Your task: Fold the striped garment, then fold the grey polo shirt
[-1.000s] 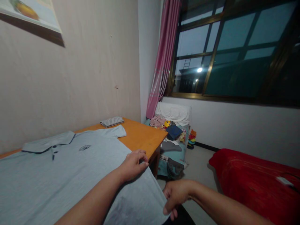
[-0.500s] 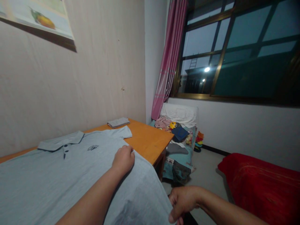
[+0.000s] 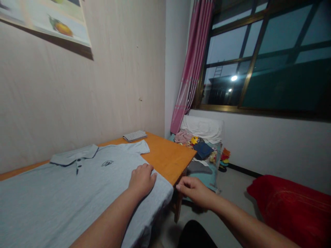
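Note:
A light grey-blue polo shirt (image 3: 103, 186) lies spread face up on an orange-brown table (image 3: 168, 155). It has a dark-trimmed collar and a small chest emblem. My left hand (image 3: 142, 179) rests palm down on the shirt's side below the sleeve, its fingers laid out on the cloth. Just right of the shirt's edge, by the table corner, is my right hand (image 3: 193, 191). Its fingers are curled in with no cloth visible in them. The shirt's lower side droops over the table's front edge.
A folded checked cloth (image 3: 135, 136) lies at the table's back edge. Beyond the table, a low bed (image 3: 207, 177) bears a heap of clothes. A red cover (image 3: 292, 206) drapes something at the right. A pink curtain (image 3: 187, 69) hangs beside the window.
My right hand has let go of the shirt's stretched lower side and moved up and left towards the table corner. The cloth now hangs slack. My left hand remains on the shirt.

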A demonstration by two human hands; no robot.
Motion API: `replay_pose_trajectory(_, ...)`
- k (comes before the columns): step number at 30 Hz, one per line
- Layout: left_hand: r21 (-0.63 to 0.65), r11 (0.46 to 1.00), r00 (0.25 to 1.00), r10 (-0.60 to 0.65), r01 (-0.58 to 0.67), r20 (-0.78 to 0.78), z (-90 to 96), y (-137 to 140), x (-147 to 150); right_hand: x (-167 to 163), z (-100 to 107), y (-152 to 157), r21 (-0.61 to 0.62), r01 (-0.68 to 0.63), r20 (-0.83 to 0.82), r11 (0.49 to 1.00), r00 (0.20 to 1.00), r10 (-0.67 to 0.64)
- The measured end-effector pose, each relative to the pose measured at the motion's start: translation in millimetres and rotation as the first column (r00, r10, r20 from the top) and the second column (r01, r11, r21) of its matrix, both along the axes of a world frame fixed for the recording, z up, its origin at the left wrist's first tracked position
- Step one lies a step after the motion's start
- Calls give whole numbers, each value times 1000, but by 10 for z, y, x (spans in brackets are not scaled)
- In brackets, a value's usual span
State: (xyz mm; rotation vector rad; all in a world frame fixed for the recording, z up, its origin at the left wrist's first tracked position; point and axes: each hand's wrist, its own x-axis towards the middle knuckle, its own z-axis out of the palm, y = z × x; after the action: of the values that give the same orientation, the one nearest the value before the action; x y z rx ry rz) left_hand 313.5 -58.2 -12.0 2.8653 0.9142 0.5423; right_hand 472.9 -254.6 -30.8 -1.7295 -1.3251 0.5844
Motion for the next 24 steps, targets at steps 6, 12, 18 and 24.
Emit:
replay_pose_trajectory(6,-82,994,992,81,-73,100,52,117,1,-348,273,219,185,-41,450,982,892,-47)
replay_pose_trajectory(12,14,986,986,164,-164,-31,49,155,-69,-453,229,320,-62,-187,593,980,783,187)
replay_pose_trajectory(18,47,987,986,156,-153,-56,17,105,-80,-423,265,380,-62,-108,598,992,792,124)
replay_pose_trajectory(24,-19,987,987,162,-162,-9,38,155,-101,-452,334,561,-31,-154,569,988,809,144)
